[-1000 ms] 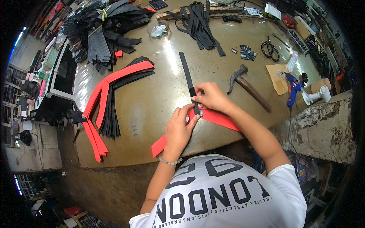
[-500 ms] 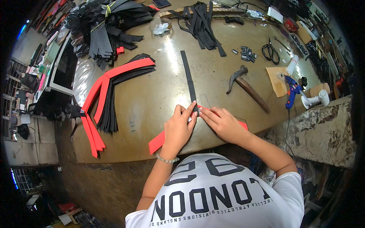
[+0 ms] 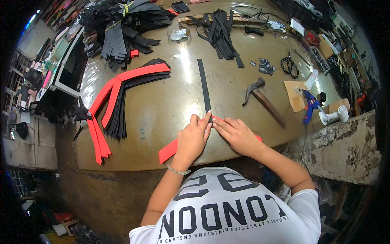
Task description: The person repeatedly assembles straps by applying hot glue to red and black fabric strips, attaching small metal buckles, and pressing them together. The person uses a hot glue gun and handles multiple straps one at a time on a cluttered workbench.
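One flat black strap (image 3: pixel 204 85) meets one ribbed red strap (image 3: pixel 168 151)

By the near edge of the table (image 3: pixel 162 101), my left grip (image 3: pixel 207 120) pinches the black strap's near end; my right grip (image 3: pixel 214 122) touches the red one, clenched or not I cannot tell. One wooden-handled hammer (image 3: pixel 266 103) lies rightward.

Spreading under and beyond the fingers (image 3: pixel 208 116) as a glossy brown tabletop (image 3: pixel 162 105), catching streaks of glare (image 3: pixel 187 61) ahead of them. Standing to their right as a stained, peeling wall (image 3: pixel 337 150). Lying below and left of them as a murky brown floor (image 3: pixel 105 195). Glowing far ahead-left as a bright light strip (image 3: pixel 31 19).
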The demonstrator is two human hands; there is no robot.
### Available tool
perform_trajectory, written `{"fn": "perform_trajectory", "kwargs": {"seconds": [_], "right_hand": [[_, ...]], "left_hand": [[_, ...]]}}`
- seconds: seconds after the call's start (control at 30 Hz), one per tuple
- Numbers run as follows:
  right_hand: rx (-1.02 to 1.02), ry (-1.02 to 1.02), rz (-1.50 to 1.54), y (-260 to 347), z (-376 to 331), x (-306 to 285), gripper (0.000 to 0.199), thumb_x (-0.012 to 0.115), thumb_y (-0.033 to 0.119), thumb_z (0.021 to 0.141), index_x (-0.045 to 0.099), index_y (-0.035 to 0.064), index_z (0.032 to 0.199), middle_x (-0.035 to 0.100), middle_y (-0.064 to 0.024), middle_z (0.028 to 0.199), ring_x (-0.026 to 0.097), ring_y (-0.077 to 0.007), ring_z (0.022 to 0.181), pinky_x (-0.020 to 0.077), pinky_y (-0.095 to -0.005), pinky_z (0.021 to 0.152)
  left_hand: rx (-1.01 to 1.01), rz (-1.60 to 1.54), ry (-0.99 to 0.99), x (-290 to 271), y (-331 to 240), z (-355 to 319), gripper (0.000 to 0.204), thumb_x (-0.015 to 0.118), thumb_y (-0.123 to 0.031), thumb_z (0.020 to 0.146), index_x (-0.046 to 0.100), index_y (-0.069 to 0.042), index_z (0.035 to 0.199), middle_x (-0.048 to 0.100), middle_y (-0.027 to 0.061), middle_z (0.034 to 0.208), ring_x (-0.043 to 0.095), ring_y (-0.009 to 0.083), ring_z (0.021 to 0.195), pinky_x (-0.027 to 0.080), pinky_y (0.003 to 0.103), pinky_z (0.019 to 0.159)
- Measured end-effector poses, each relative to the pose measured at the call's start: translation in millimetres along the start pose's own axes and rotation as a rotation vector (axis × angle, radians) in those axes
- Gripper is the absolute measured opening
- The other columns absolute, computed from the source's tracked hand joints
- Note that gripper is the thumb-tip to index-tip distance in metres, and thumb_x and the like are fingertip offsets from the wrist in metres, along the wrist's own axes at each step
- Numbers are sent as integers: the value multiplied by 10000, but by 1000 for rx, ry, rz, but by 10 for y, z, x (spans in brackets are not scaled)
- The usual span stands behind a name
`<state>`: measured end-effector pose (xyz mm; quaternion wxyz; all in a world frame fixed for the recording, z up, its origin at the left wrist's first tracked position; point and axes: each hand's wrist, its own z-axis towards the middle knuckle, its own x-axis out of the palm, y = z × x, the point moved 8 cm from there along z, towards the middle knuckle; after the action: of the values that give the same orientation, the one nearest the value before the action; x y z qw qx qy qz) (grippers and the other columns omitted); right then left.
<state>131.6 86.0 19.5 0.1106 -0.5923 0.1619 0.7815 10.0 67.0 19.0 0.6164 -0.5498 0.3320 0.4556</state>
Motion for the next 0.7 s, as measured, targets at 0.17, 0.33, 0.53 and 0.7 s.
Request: {"fn": "perform_trajectory", "kwargs": {"seconds": [0.17, 0.33, 0.53, 0.7], "right_hand": [[285, -174, 339, -482, -221, -234, 458, 588, 168, 891, 512, 11, 1314, 509, -182, 1372, 508, -315, 1190, 417, -440, 936], [862, -198, -201, -1229, -623, -667, 374, 579, 257, 946, 544, -3, 1212, 558, -227, 1202, 541, -387, 1086, 435, -482, 883], [961, -161, 519, -644, -509, -462, 316, 519, 288, 980, 538, -27, 963, 590, -281, 734, 599, -501, 681, 468, -514, 577], [716, 9, 339, -209, -329, -313, 324, 579, 313, 947, 486, 4, 917, 620, -280, 766, 624, -478, 719, 499, -547, 608]], "left_hand": [[1, 145, 72, 25, -93, 65, 366, 601, -274, 902, 611, -184, 1257, 519, 91, 868, 632, 237, 673, 518, 373, 513], [-100, -273, 43, -130, 99, 73, 331, 614, -208, 891, 628, -115, 1208, 581, 129, 920, 643, 299, 755, 525, 407, 678], [-229, -461, -187, -199, 314, -235, 205, 636, -97, 884, 677, -45, 1078, 602, 147, 936, 622, 304, 822, 505, 388, 730], [-134, -404, -210, -168, 312, -270, 226, 630, -79, 871, 644, -51, 1096, 563, 134, 967, 621, 316, 753, 515, 400, 664]]}}
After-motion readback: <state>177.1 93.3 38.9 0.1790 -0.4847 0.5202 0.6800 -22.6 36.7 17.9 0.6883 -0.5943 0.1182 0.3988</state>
